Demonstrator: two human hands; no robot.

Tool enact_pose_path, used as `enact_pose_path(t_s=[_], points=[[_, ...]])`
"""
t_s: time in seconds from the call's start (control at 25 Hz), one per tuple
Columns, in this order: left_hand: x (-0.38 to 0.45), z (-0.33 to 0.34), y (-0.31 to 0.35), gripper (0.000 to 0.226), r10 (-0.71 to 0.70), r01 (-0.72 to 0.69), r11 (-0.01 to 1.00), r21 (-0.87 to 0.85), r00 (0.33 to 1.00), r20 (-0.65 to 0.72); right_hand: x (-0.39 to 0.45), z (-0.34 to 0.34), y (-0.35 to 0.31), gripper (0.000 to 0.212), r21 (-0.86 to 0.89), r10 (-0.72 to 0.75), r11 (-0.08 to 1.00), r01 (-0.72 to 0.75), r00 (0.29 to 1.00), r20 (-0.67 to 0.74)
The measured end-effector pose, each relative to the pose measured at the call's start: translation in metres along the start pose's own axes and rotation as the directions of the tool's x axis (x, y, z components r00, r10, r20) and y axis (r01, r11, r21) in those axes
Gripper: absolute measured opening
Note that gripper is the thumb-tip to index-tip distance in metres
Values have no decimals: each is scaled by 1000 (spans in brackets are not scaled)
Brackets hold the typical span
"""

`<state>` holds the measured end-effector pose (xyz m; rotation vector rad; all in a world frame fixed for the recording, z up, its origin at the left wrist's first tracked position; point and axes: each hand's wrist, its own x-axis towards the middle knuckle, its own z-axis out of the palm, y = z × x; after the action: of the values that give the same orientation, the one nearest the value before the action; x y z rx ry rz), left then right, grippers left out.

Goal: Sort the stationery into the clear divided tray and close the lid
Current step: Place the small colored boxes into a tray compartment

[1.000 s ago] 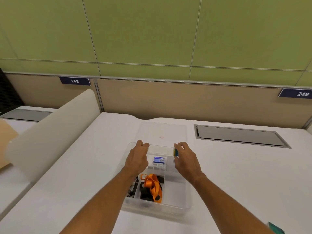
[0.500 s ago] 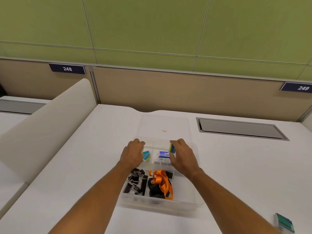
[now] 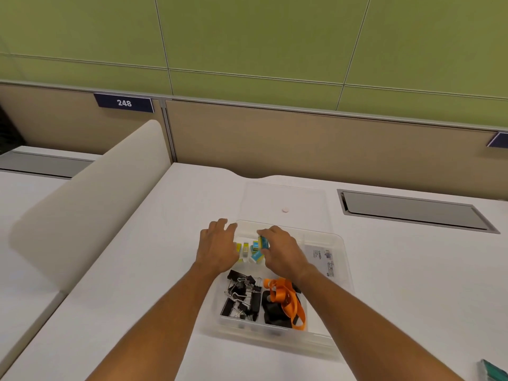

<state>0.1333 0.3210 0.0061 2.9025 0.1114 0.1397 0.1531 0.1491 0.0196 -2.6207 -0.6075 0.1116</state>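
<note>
Clear divided tray [image 3: 339, 276] on white desk [image 3: 137, 270], lid [image 3: 286, 200] lying flat just behind; right hand [image 3: 283, 251] over far-left compartment, pinching blue-yellow eraser [image 3: 263, 242]; left hand [image 3: 218, 247] spread above loose erasers [image 3: 248, 250]; binder clips [image 3: 242, 295] in near-left compartment.

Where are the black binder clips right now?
The black binder clips lie in the tray's near-left compartment, left of the orange lanyard.

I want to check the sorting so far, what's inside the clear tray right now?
The clear divided tray holds black binder clips, an orange lanyard over something black, small blue and yellow boxes at the far left, and a label card. The hands cover part of the far compartments.
</note>
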Motion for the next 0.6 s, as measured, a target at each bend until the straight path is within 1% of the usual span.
enact_pose_path(t_s=[0.12,0.24,0.32,0.48,0.6], points=[[-7,-2,-8,54,-15,15,1000,-9,1000,0,4,7,-8,60,16,17,1000,-18,999,39],[-11,-5,-13,57,-19,19,999,-27,1000,5,5,8,-11,72,52,33,998,-34,999,29],[-13,-7,-15,62,-13,14,999,-29,1000,21,2,5,-10,75,45,41,998,-42,999,12],[-16,-7,-7,78,20,-19,999,-32,999,44,-11,-2,-3,71,-54,61,997,-63,997,-44],[-18,-2,6,85,77,-76,997,-31,996,38,-24,-5,9,72,-140,97,984,-108,992,-85]])
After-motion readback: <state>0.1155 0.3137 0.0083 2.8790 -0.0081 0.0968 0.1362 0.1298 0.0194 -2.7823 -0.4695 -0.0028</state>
